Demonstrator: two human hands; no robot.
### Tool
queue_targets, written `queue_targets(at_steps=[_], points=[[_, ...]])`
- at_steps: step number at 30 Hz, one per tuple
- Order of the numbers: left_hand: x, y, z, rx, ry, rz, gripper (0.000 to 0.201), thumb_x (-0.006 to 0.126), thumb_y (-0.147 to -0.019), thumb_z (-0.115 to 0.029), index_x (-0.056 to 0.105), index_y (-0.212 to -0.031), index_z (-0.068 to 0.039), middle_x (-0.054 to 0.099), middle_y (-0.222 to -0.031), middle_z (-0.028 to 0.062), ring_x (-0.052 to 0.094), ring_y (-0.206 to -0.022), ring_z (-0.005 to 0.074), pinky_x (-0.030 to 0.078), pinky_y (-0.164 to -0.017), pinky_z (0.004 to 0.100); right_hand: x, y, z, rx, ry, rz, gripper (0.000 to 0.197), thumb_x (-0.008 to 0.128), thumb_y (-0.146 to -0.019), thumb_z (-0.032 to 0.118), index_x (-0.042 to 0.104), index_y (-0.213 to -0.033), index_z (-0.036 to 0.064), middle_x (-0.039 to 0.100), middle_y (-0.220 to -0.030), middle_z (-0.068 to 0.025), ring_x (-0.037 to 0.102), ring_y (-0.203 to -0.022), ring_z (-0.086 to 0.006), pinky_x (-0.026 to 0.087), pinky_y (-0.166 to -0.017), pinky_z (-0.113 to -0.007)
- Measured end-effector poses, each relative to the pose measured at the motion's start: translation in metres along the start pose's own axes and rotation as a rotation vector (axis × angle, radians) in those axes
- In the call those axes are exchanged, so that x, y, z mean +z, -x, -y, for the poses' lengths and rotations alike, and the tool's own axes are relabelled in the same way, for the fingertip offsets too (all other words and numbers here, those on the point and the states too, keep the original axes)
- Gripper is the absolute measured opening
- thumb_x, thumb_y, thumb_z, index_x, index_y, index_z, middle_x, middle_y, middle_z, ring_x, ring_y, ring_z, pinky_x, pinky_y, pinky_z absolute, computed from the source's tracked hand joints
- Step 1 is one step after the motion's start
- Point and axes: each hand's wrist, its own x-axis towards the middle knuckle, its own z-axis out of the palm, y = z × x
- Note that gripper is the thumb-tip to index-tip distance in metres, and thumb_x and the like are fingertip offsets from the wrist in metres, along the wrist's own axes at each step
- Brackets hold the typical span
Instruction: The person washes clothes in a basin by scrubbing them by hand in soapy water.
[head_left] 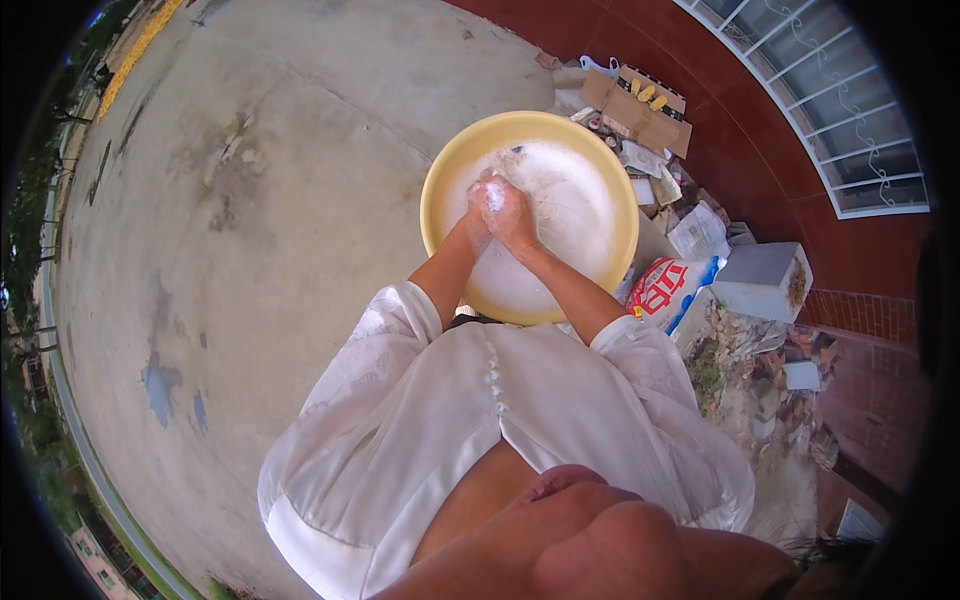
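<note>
My left hand (477,210) and my right hand (512,217) are pressed together over the left part of a wide yellow basin (432,200). Fingers of both are closed around one another. White suds (495,196) cover the knuckles, and whatever lies between the palms, if anything, is hidden. Foamy white water (575,205) fills the basin. A small dark spot (518,150) shows in the foam near the far rim. Both forearms reach in from below, with loose white sleeves ending near the elbows.
Right of the basin lies a white, red and blue printed bag (668,290), beside a pale box (757,280). Farther back an opened cardboard box (640,115) has yellow corncobs on it. Rubble (770,385) lines the dark red wall (770,170). Concrete ground (300,200) spreads out leftward.
</note>
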Motion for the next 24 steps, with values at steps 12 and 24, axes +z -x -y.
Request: queue_targets(at_steps=[12, 24], points=[[0.037, 0.011, -0.095, -0.068, -0.412, -0.062, 0.045, 0.045, -0.094, -0.047, 0.06, -0.1, -0.005, 0.066, -0.095, 0.008, 0.061, -0.096, 0.0269, 0.048, -0.084, 0.0417, 0.012, -0.037, 0.008, -0.012, 0.077, -0.1, 0.023, 0.061, -0.087, 0.021, 0.065, -0.083, -0.0004, 0.065, -0.074, -0.0225, 0.064, -0.072, -0.0402, 0.05, -0.067, -0.043], [-0.017, -0.112, -0.097, -0.207, 0.076, -0.166, 0.047, 0.042, -0.098, -0.039, 0.056, -0.12, 0.0, 0.059, -0.117, 0.0202, 0.054, -0.111, 0.0312, 0.045, -0.09, 0.0414, 0.067, -0.14, -0.106, 0.227, 0.141, 0.055, 0.018, 0.061, -0.086, 0.02, 0.063, -0.085, 0.0024, 0.066, -0.084, -0.0234, 0.064, -0.083, -0.042, 0.05, -0.074, -0.046]])
